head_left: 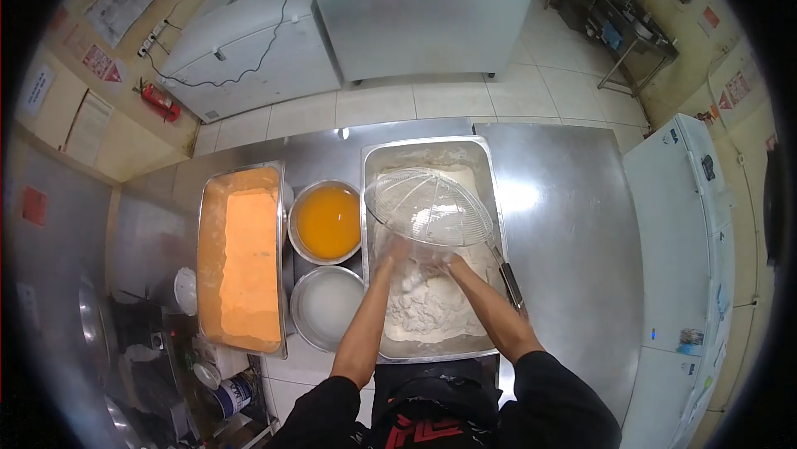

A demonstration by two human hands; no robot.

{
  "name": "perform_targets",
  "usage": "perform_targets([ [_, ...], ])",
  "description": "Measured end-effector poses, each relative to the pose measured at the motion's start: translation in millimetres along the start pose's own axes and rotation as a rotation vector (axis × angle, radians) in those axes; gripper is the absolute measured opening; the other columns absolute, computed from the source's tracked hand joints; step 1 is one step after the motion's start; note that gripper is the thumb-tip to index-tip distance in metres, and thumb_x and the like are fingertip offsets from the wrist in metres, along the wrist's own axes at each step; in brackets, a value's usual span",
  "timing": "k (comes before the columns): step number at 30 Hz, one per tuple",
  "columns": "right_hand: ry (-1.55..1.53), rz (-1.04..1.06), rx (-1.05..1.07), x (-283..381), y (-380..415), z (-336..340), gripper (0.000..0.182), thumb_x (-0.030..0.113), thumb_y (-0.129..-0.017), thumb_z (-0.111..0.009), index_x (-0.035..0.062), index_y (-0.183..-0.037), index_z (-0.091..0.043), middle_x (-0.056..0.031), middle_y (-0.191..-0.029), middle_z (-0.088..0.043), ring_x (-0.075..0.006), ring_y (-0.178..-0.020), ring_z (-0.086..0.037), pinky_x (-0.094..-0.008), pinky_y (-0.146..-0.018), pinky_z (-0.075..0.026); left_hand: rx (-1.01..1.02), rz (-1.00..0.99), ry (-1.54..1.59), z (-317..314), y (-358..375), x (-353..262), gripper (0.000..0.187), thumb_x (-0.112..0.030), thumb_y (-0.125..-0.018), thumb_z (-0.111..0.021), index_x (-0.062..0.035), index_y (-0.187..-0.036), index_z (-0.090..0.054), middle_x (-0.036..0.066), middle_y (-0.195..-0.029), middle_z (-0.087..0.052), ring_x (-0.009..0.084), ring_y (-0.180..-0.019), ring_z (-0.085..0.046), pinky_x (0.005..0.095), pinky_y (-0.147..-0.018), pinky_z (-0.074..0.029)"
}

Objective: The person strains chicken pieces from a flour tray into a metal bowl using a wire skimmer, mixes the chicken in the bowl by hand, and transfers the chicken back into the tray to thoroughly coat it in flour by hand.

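Note:
A deep steel pan (498, 200) of white flour (432, 312) stands in front of me. Across its far half lies a round wire strainer (427, 204), its dark handle (511, 285) resting over the pan's right rim. My left hand (398, 251) and my right hand (440, 260) are close together over the flour, at the strainer's near edge. Both are smeared by motion and whitish with flour, so their fingers and anything in them cannot be made out.
Left of the pan stand a bowl of orange-yellow liquid (328, 221), a bowl of cloudy liquid (328, 308) and a long pan of orange powder (251, 266). The steel table (573, 225) extends right, towards a white fridge (677, 225). A chest freezer (257, 42) is beyond.

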State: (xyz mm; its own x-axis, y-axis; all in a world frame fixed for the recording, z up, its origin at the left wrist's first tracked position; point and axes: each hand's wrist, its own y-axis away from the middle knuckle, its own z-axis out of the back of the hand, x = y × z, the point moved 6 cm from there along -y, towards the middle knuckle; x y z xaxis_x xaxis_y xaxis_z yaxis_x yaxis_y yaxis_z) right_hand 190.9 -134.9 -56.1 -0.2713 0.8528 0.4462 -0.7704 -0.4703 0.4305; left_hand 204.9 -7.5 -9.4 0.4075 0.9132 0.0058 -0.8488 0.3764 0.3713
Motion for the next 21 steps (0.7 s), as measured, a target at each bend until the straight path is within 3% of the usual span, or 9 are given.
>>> perform_targets([
  [3,0.139,0.006,0.078,-13,52,6,0.047,0.037,-0.080,-0.046,-0.0021,-0.104,-0.056,-0.0227,-0.102,-0.056,-0.0273,-0.100,-0.053,-0.0412,-0.086,-0.041,-0.053,0.167,0.394,-28,57,-39,0.062,-0.038,-0.080,-0.044,0.0050,-0.124,-0.037,0.025,-0.127,-0.037,0.0378,-0.123,-0.027,0.0480,-0.103,-0.017],
  [5,0.341,-0.020,-0.188,-8,97,19,0.050,0.040,-0.080,-0.046,-0.0025,-0.105,-0.056,-0.0236,-0.101,-0.056,-0.0276,-0.099,-0.053,-0.0421,-0.086,-0.041,-0.219,0.200,0.405,-17,112,-69,0.065,-0.041,-0.084,-0.038,0.0109,-0.123,-0.035,0.028,-0.129,-0.032,0.0377,-0.123,-0.027,0.0434,-0.105,-0.015],
  [7,0.462,-0.076,-0.459,14,132,21,0.053,0.042,-0.080,-0.046,-0.0030,-0.105,-0.056,-0.0244,-0.101,-0.055,-0.0280,-0.098,-0.053,-0.0429,-0.087,-0.041,-0.177,0.297,0.375,-30,135,-83,0.068,-0.043,-0.084,-0.038,0.0112,-0.123,-0.033,0.028,-0.129,-0.032,0.0394,-0.122,-0.029,0.0454,-0.104,-0.017],
  [11,0.141,-0.378,-0.065,24,140,-7,0.056,0.043,-0.083,-0.042,-0.0034,-0.112,-0.052,-0.0255,-0.112,-0.050,-0.0291,-0.103,-0.051,-0.0413,-0.093,-0.036,0.007,0.464,0.380,-78,136,-95,0.069,-0.045,-0.083,-0.040,0.0069,-0.128,-0.029,0.024,-0.124,-0.041,0.0383,-0.115,-0.039,0.0461,-0.100,-0.026],
  [12,-0.050,-0.207,-0.108,31,134,-4,0.058,0.045,-0.083,-0.042,-0.0032,-0.113,-0.050,-0.0235,-0.115,-0.049,-0.0289,-0.104,-0.051,-0.0415,-0.093,-0.036,0.057,0.487,0.389,-78,134,-94,0.069,-0.045,-0.082,-0.041,0.0053,-0.129,-0.028,0.023,-0.122,-0.044,0.0374,-0.113,-0.042,0.0457,-0.099,-0.027],
  [15,-1.146,-0.291,-0.120,59,141,40,0.055,0.044,-0.087,-0.039,-0.0011,-0.118,-0.047,-0.0158,-0.122,-0.046,-0.0263,-0.103,-0.051,-0.0378,-0.095,-0.036,-0.135,0.314,1.221,-39,123,-88,0.057,-0.043,-0.084,-0.041,-0.0012,-0.122,-0.038,0.016,-0.113,-0.051,0.0300,-0.102,-0.049,0.0439,-0.084,-0.038],
  [17,-1.881,-0.137,-0.075,71,137,66,0.045,0.036,-0.088,-0.040,-0.0002,-0.113,-0.052,-0.0126,-0.116,-0.051,-0.0199,-0.099,-0.052,-0.0314,-0.084,-0.043,-0.226,0.193,1.679,-16,112,-76,0.052,-0.041,-0.084,-0.040,-0.0036,-0.120,-0.043,0.013,-0.110,-0.053,0.0273,-0.099,-0.052,0.0425,-0.080,-0.042],
  [18,-1.888,-0.150,-0.077,64,134,69,0.045,0.036,-0.088,-0.040,-0.0002,-0.113,-0.052,-0.0126,-0.116,-0.051,-0.0199,-0.099,-0.052,-0.0314,-0.084,-0.043,-0.234,0.181,1.748,-26,107,-69,0.051,-0.040,-0.084,-0.040,-0.0039,-0.120,-0.043,0.013,-0.110,-0.053,0.0271,-0.099,-0.052,0.0418,-0.081,-0.042],
  [21,-1.022,-0.162,0.222,33,127,58,0.062,0.044,-0.080,-0.050,-0.0011,-0.122,-0.042,-0.0144,-0.119,-0.048,-0.0181,-0.102,-0.050,-0.0287,-0.076,-0.047,-0.074,0.364,1.312,-160,80,-22,0.048,-0.037,-0.085,-0.039,-0.0047,-0.121,-0.046,0.011,-0.111,-0.054,0.0266,-0.101,-0.052,0.0398,-0.085,-0.043],
])
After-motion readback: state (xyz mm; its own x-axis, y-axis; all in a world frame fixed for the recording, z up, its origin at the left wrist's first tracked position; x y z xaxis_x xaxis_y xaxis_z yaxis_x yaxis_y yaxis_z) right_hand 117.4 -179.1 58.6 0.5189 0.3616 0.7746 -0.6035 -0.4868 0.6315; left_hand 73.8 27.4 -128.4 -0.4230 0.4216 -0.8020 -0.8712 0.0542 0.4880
